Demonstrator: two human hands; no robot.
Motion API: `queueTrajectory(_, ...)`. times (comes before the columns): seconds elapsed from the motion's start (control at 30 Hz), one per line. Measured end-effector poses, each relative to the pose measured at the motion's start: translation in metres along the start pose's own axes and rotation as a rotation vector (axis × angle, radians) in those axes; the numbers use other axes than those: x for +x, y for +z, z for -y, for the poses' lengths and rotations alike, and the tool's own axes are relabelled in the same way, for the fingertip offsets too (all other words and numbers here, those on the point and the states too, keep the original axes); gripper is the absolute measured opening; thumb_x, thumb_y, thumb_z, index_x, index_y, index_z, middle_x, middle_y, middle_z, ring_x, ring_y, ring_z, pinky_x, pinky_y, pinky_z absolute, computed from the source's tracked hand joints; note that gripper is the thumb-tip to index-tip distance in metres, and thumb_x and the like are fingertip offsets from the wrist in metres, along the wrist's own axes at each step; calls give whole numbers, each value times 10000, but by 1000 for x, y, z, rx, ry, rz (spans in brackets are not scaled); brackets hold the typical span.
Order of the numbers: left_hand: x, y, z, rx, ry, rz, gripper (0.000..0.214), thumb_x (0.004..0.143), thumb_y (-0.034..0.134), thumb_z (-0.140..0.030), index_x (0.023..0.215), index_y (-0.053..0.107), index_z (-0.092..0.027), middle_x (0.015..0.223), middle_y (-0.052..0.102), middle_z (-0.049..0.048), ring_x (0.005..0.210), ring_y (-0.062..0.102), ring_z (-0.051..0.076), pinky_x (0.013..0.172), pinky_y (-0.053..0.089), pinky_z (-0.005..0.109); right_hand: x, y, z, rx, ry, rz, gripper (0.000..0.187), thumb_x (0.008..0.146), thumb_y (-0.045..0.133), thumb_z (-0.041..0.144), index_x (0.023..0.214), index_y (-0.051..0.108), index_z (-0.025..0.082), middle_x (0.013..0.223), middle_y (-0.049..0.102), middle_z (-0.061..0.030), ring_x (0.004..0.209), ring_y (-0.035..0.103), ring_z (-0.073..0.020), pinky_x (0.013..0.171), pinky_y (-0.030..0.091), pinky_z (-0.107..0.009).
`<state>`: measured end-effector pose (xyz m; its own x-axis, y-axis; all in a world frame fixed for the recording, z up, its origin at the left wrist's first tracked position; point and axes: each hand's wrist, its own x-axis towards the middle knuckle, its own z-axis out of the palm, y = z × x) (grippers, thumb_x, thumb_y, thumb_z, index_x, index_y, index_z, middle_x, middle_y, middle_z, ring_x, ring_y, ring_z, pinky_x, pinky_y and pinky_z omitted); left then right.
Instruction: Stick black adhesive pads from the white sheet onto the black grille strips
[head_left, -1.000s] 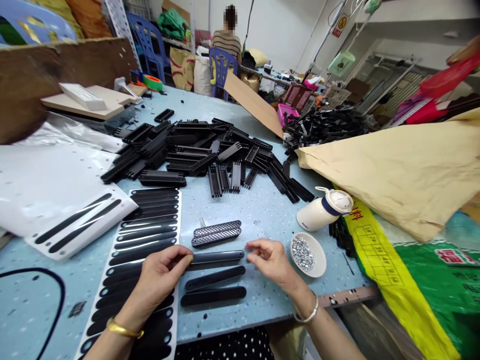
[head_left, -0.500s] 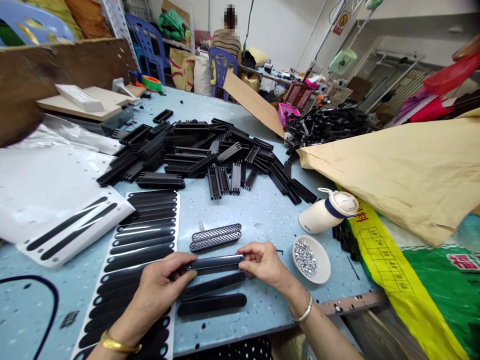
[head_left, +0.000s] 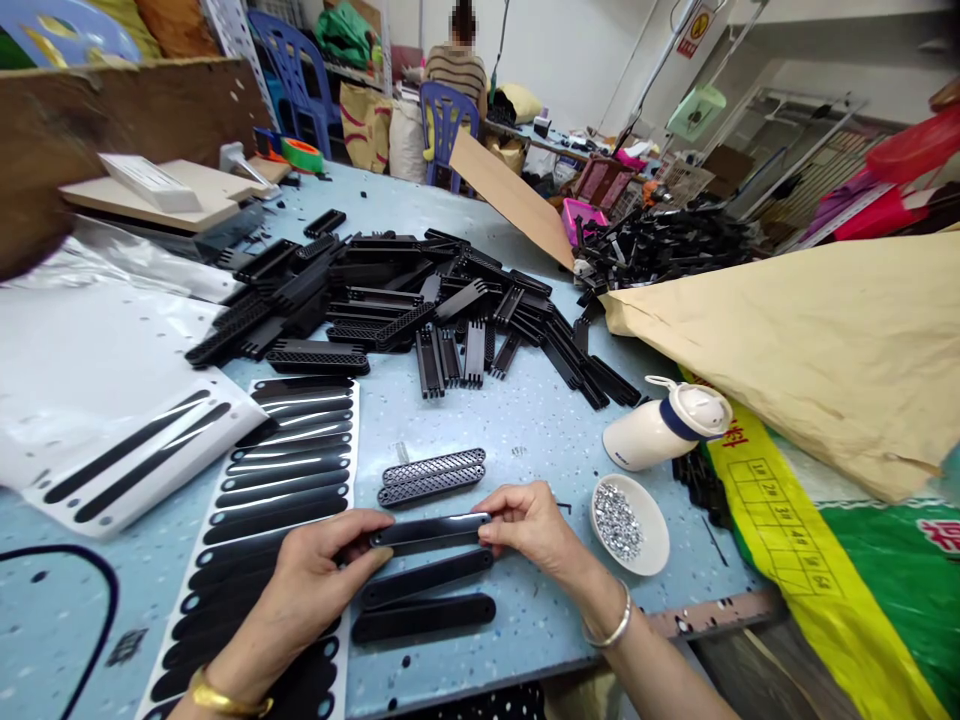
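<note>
A glossy black strip [head_left: 431,530] with rounded ends and small end holes is stretched between my two hands, low over the table. My left hand [head_left: 319,570] pinches its left end between thumb and fingers. At the other end, the fingertips of my right hand [head_left: 529,525] are closed on it. Whether another part lies directly beneath the strip, I cannot tell. Closer to me lie two smooth black bars [head_left: 424,617]. Just beyond my hands rest two bars with a lattice pattern [head_left: 433,477]. A white sheet of black adhesive strips [head_left: 277,495] runs under my left forearm.
A heap of black plastic parts [head_left: 405,295] spreads across the back of the table. On the right stand a white bowl [head_left: 660,525] of small shiny pieces and a cream bottle [head_left: 637,435]. White film [head_left: 112,400] covers the left side. A person [head_left: 456,70] sits far behind.
The camera view has shifted slightly. Both hands keep their hold on the strip, which has tilted a little, so its shine looks different.
</note>
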<state>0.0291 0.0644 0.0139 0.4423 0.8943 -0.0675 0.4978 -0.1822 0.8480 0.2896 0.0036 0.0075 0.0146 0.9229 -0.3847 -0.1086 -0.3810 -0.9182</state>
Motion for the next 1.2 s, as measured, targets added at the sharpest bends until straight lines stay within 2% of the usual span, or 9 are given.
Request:
queueTrajectory(0.2, -1, -1, -3, 19, -33, 20, 256, 747, 637, -367, 893, 757, -195, 747, 748, 33, 670, 683, 212, 610, 521, 285, 1, -1, -3, -2, 21, 9, 297, 552, 834, 192, 824, 732, 137, 466, 600, 59, 411, 538, -77, 427, 420, -188)
queueTrajectory(0.37, -2, -1, -2, 0, -29, 36, 266, 751, 628, -369, 902, 754, -191, 753, 752, 32, 675, 682, 211, 622, 521, 286, 2, 7, -4, -119, -5, -101, 161, 608, 798, 234, 718, 722, 145, 501, 618, 28, 384, 518, -82, 363, 386, -187)
queueTrajectory(0.47, -2, 0, 0, -9, -21, 43, 262, 755, 624, -362, 905, 754, -191, 771, 760, 32, 693, 688, 215, 636, 527, 289, 2, 9, -4, -127, -33, -105, 134, 617, 788, 245, 677, 715, 150, 518, 639, 15, 380, 521, -77, 362, 399, -183)
queueTrajectory(0.77, -2, -1, 1, -15, -13, 50, 251, 760, 621, -348, 907, 752, -192, 799, 770, 33, 723, 698, 219, 658, 536, 294, 6, 8, -5, -121, 1, -85, 147, 624, 775, 277, 654, 692, 160, 463, 629, 23, 374, 562, -98, 360, 424, -181)
queueTrajectory(0.97, -2, -1, 3, -19, 0, 75, 241, 776, 613, -332, 920, 743, -190, 831, 769, 32, 740, 691, 211, 668, 526, 286, 4, 10, -6, -245, -46, -102, 225, 720, 696, 360, 622, 659, 161, 456, 613, 10, 377, 574, -117, 372, 432, -204)
queueTrajectory(1.1, -2, -2, 2, -17, 0, 88, 232, 777, 607, -314, 919, 742, -189, 795, 760, 21, 680, 666, 186, 630, 502, 267, 1, 9, -4, -314, -90, -119, 304, 814, 585, 409, 702, 696, 150, 477, 628, -14, 371, 554, -128, 358, 393, -220)
queueTrajectory(1.2, -2, -2, 1, -16, -2, 90, 237, 774, 604, -307, 925, 743, -188, 787, 754, 15, 657, 650, 173, 622, 491, 260, -2, 10, 3, -411, -197, -161, 309, 850, 551, 385, 751, 734, 156, 555, 658, -37, 490, 597, -153, 466, 444, -265)
